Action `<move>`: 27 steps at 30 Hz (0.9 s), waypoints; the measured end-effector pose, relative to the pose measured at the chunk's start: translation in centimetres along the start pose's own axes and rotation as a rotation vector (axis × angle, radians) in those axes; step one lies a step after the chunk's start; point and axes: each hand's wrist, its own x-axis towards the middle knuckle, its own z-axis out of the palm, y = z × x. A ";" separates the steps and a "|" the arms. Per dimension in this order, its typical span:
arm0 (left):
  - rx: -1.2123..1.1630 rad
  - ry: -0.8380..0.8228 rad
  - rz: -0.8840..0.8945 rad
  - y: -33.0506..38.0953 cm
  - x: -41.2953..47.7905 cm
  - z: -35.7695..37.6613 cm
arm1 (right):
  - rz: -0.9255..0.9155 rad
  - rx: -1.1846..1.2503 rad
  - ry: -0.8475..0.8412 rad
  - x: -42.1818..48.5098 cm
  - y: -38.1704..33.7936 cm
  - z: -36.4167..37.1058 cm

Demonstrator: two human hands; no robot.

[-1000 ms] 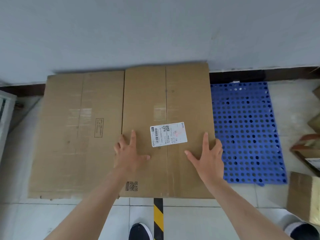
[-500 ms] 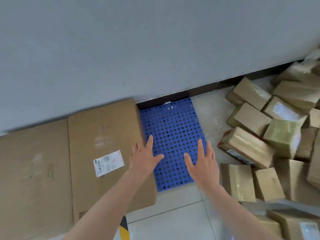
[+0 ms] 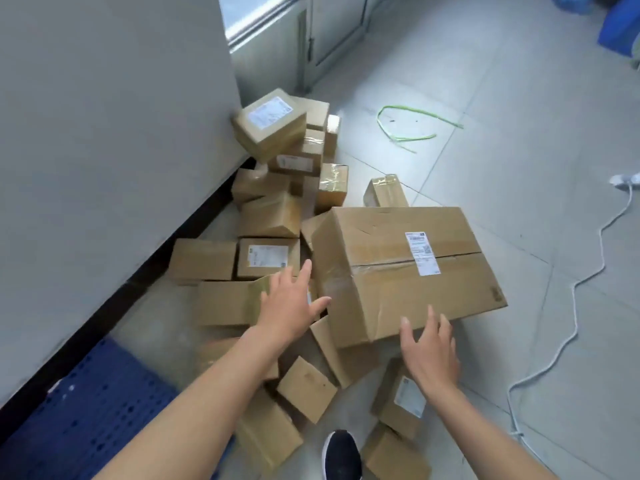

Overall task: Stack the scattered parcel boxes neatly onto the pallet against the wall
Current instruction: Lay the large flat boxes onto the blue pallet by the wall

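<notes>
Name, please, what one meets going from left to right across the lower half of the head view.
Blue pallet → left hand → right hand → white cable. The large box overlaps both hands, so it is left out.

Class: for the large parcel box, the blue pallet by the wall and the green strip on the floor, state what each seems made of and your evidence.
Large parcel box: brown cardboard, matte, creased, sealed with glossy clear tape. Blue pallet: probably moulded plastic, uniform colour, regular round holes. Green strip: likely plastic strapping, thin curling loop; too small to confirm.
</notes>
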 end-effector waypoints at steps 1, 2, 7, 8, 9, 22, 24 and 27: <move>0.072 -0.014 0.056 2.3 2.8 0.2 | 0.042 0.014 -0.008 1.8 1.3 -0.4; 0.130 -0.025 0.099 4.2 5.6 0.3 | 0.073 0.012 -0.021 3.5 2.6 -0.5; 0.315 -0.011 0.171 11.9 17.8 0.4 | 0.238 0.077 -0.101 8.8 6.7 0.5; 0.366 -0.014 0.189 13.3 19.9 1.0 | 0.253 0.099 -0.107 9.7 7.0 0.9; 0.408 -0.022 0.210 14.6 21.7 1.7 | 0.261 0.114 -0.115 10.5 7.3 1.4; 0.557 -0.069 0.061 15.3 34.4 10.8 | 0.567 0.419 -0.132 18.5 8.0 8.6; 0.580 -0.073 0.075 15.1 33.4 10.6 | 0.594 0.437 -0.092 18.5 7.6 8.7; 0.431 -0.104 0.031 14.7 31.2 9.4 | 0.644 0.458 -0.042 17.9 7.1 7.8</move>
